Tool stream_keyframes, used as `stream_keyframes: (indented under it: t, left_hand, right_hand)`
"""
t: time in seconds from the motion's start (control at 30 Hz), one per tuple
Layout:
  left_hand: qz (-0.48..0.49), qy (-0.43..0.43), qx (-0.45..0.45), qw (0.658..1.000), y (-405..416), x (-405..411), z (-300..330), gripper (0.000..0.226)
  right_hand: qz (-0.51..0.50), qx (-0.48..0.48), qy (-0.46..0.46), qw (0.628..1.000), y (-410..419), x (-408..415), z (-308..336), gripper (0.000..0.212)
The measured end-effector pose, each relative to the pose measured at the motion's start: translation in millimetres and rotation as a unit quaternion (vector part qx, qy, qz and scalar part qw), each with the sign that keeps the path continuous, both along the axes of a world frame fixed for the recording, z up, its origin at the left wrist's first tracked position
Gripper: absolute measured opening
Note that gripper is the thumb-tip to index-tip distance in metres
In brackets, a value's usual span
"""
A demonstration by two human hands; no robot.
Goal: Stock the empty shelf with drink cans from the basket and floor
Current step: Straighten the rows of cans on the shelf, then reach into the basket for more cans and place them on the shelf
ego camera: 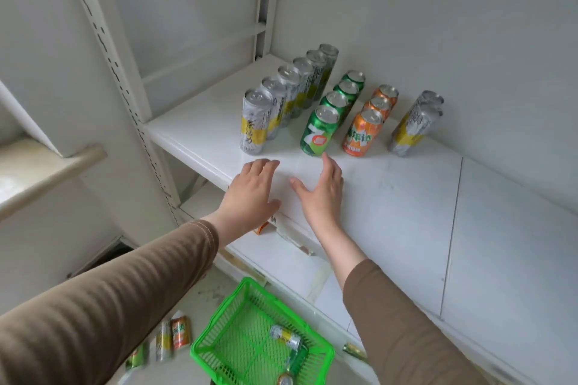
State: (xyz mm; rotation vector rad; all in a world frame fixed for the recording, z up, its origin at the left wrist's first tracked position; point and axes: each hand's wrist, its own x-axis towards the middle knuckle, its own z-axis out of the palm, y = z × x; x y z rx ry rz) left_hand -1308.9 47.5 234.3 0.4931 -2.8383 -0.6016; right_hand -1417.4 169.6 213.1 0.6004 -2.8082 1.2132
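On the smooth white shelf stand six silver-yellow, four green, three orange cylindrical cans, both empty hands' fingers relaxed.

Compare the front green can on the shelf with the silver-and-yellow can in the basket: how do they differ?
The front green can stands upright on the shelf; the silver-and-yellow can lies on its side in the green basket. The green can heads a row of four green cans; the silver-and-yellow can lies loose beside other cans. The green can looks squatter, the other slimmer. Neither hand holds either one.
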Motion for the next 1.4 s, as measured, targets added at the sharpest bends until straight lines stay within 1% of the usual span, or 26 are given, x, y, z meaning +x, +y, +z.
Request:
stream_keyframes:
  t: [0.13,0.2,0.27,0.4,0.5,0.6,0.7,0.83,0.97,1.03,1.13,1.23,1.3,1.4]
  left_hand:
    - [-0.001,0.067,-0.001,0.998,18,36,-18,0.078]
    - [0.006,0.104,-0.001,0.995,30,59,-30,0.074]
    - [0.012,0.115,0.0,0.993,44,84,-48,0.074]
    - [0.022,0.093,0.012,0.995,74,137,-103,0.08]
    - [0.037,0.029,0.044,0.998,101,172,-163,0.084]
    - [0.036,-0.054,0.069,0.996,129,197,-235,0.087]
    - [0.038,-0.122,0.093,0.987,156,210,-308,0.089]
    - [0.055,-0.194,0.125,0.971,191,212,-405,0.086]
    - [0.046,-0.275,0.143,0.95,224,210,-501,0.084]
    - [0.041,-0.302,0.155,0.94,238,209,-542,0.084]
    - [0.024,-0.329,0.153,0.931,255,205,-594,0.082]
    - [0.008,-0.352,0.149,0.924,266,199,-633,0.08]
    - [0.003,-0.358,0.144,0.923,270,196,-653,0.078]
    - [-0.001,-0.352,0.139,0.926,271,195,-671,0.075]
  right_hand:
    - [0.064,0.069,0.136,0.986,35,56,-7,0.077]
    - [0.088,0.102,0.178,0.975,53,84,-17,0.072]
    - [0.103,0.126,0.198,0.967,69,112,-30,0.069]
    - [0.143,0.162,0.197,0.956,102,163,-77,0.065]
    - [0.183,0.171,0.16,0.955,134,187,-131,0.061]
    - [0.208,0.19,0.095,0.955,166,197,-199,0.059]
    - [0.21,0.234,0.02,0.949,194,197,-276,0.061]
    - [0.203,0.296,-0.078,0.93,225,189,-392,0.062]
    - [0.208,0.359,-0.157,0.896,248,179,-499,0.063]
    - [0.208,0.382,-0.194,0.879,257,176,-546,0.064]
    - [0.233,0.426,-0.22,0.846,268,179,-609,0.07]
    - [0.259,0.473,-0.236,0.808,273,188,-665,0.079]
    - [0.266,0.5,-0.243,0.788,275,193,-694,0.079]
    - [0.264,0.519,-0.233,0.779,277,198,-724,0.071]
